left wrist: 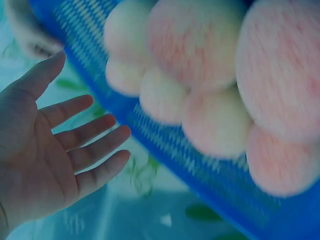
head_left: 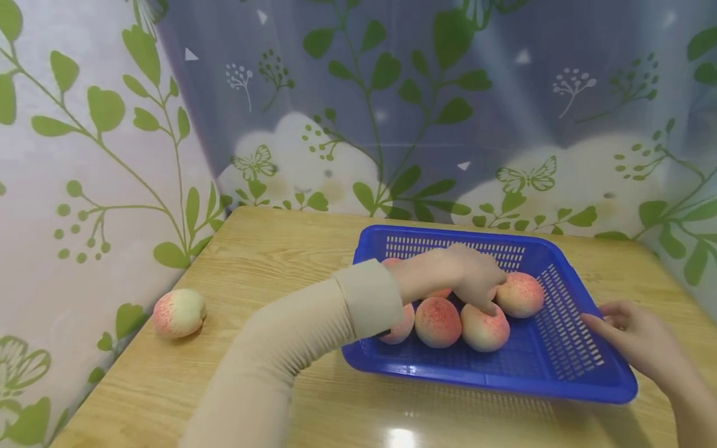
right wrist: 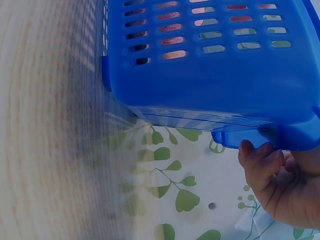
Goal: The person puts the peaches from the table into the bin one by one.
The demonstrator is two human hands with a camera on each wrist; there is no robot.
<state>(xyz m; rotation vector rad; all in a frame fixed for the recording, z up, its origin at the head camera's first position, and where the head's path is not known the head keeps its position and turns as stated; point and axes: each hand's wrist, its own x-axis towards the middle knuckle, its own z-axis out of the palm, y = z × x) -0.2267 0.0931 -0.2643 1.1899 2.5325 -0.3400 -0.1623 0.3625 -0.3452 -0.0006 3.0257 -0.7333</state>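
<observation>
A blue plastic basket (head_left: 582,389) holds several pink and cream peaches (head_left: 438,322). Over these peaches is my left hand (head_left: 476,274), its fingers close to a peach (head_left: 521,295) at the right of the group; whether they touch it cannot be told. In the left wrist view, the left hand (left wrist: 60,145) has spread, fairly straight fingers and an unfilled palm. My right hand (head_left: 644,339) holds the basket's right rim, thumb on top. From the right wrist view, curled fingers of the right hand (right wrist: 275,180) meet the rim's underside.
A single peach (head_left: 179,313) lies on the wooden table (head_left: 269,261) near its left edge, outside the basket. Leaf-patterned curtains (head_left: 336,143) hang behind and left of the table. My left sleeve (head_left: 302,330) crosses the basket's near left side and covers some peaches.
</observation>
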